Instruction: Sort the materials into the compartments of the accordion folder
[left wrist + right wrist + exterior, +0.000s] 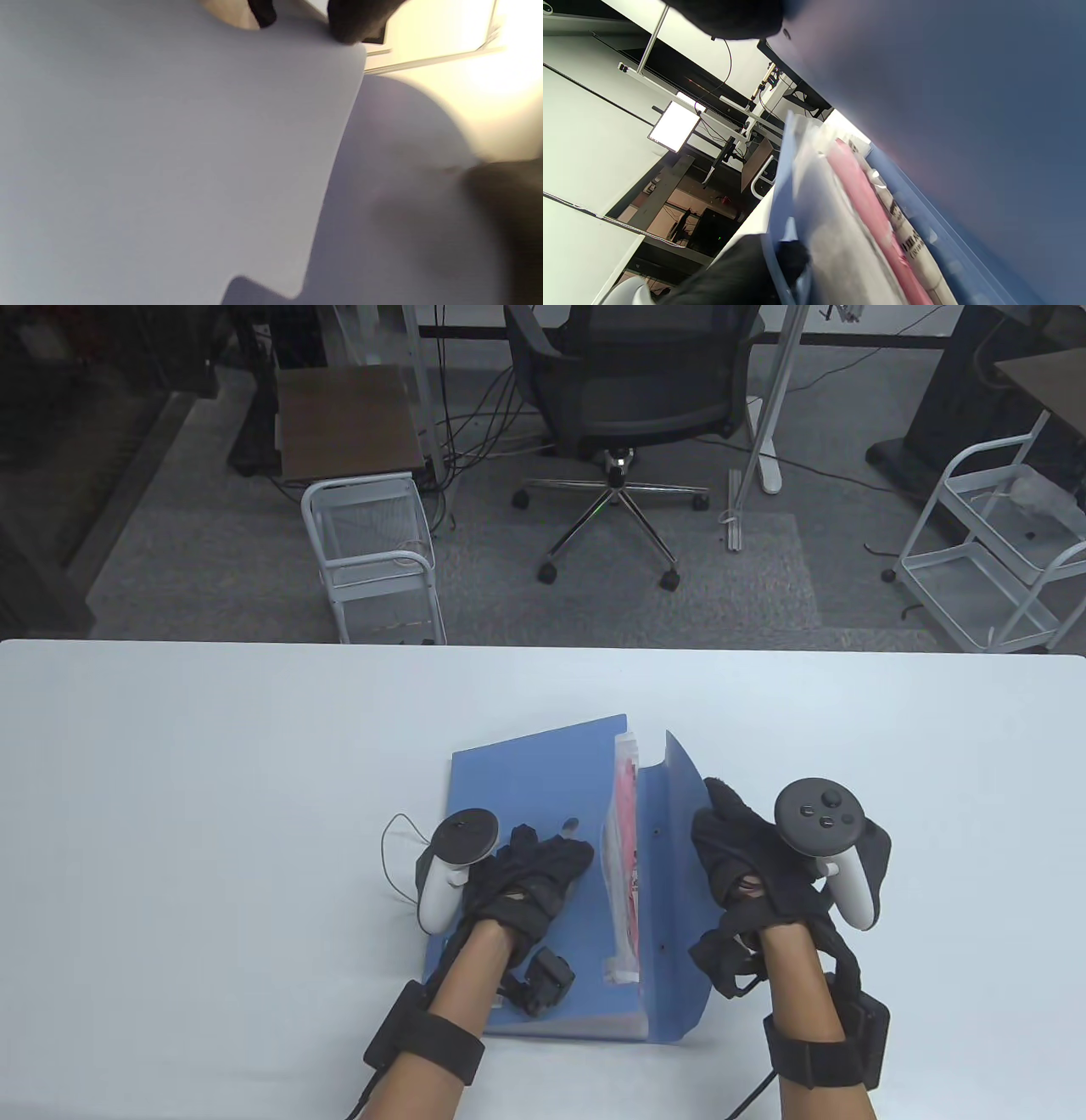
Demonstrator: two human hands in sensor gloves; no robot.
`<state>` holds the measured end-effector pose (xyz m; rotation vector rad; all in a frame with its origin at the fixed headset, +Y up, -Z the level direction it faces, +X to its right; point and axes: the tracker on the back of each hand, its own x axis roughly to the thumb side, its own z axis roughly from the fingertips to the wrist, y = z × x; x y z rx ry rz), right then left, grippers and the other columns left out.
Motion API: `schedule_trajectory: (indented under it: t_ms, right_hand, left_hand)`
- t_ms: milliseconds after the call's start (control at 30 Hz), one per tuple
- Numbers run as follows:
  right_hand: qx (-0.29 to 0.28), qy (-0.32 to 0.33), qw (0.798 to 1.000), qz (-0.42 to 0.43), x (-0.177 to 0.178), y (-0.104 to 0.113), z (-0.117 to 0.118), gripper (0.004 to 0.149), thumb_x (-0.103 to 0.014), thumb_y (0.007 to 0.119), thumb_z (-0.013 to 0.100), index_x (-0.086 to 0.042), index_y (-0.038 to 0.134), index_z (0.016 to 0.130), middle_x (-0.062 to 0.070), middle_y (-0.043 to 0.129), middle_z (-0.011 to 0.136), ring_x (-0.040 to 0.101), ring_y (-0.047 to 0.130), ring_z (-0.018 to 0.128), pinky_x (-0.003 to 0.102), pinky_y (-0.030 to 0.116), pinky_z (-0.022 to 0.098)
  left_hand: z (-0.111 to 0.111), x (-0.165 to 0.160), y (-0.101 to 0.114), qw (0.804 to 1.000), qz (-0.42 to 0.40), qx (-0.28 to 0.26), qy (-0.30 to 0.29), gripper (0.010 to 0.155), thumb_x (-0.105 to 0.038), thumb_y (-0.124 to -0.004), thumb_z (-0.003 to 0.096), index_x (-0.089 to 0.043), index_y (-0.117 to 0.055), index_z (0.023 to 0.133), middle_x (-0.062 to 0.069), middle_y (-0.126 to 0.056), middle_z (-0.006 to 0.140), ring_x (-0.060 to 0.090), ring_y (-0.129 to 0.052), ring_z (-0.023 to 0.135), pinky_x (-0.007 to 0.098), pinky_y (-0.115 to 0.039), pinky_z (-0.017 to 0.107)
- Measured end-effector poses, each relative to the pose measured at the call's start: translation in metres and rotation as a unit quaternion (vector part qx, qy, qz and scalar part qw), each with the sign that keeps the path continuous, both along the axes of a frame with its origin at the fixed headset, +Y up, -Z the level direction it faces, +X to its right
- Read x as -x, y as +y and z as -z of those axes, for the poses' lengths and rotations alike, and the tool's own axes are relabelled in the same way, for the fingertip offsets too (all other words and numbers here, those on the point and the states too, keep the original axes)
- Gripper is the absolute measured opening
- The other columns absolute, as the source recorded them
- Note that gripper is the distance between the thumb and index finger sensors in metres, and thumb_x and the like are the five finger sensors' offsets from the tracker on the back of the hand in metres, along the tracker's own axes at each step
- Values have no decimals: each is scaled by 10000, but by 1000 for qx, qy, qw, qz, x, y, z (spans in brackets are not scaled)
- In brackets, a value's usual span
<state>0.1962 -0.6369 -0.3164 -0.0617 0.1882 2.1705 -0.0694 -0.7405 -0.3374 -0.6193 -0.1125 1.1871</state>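
Observation:
A blue accordion folder [526, 780] lies flat on the white table [212, 814]. My left hand [564, 848] rests on its top panel, and its fingertips [793, 258] curl over the panel's right edge at the opening. Clear sleeves with pink and printed white sheets [626, 848] stand in the open pocket and also show in the right wrist view as sheets [865, 203]. My right hand [713, 831] holds the folder's flap [679, 780] raised on the right. In the left wrist view a pale blue tabbed divider [191, 148] fills the frame with fingertips [352, 29] on its top edge.
A thin cable loop [394, 857] lies on the table left of my left hand. Beyond the table's far edge stand an office chair [628, 415] and two white wire carts [373, 551] [993, 551] on the floor.

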Motion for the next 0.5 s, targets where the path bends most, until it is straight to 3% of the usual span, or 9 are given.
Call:
schedule_trajectory:
  t_ms: [100,267,400,500]
  right_hand:
    - [4,4,1000,10,-3,0,0,535,-285,662,638,-52,511,1095,264,788,979,483,1012,506,400,921,280]
    - [5,7,1000,18,-5,-1,1,536,-283,663,638,-49,510,1095,266,789,978,484,1012,506,399,921,280]
    - [4,5,1000,22,-7,-2,0,536,-285,662,638,-49,511,1094,265,788,978,479,1013,507,397,921,281]
    - [5,6,1000,28,-8,-2,0,538,-289,661,639,-48,508,1095,265,788,979,480,1012,509,396,921,282]
  left_hand:
    - [1,-14,-1,994,108,-17,5,522,-367,-555,686,-27,-520,1080,313,216,1064,562,216,844,671,-43,512]
    - [2,-37,-7,951,308,-39,-9,543,-339,-658,657,-49,-529,1097,320,80,1126,593,52,938,700,-182,600]
    - [2,-45,-6,924,380,-53,-10,759,-342,-776,627,-65,-326,1172,322,-17,1167,603,-63,995,704,-276,659]
    - [4,-44,-4,909,413,-58,-22,811,-394,-798,619,-69,-308,1177,300,-63,1190,586,-129,1024,684,-339,693]
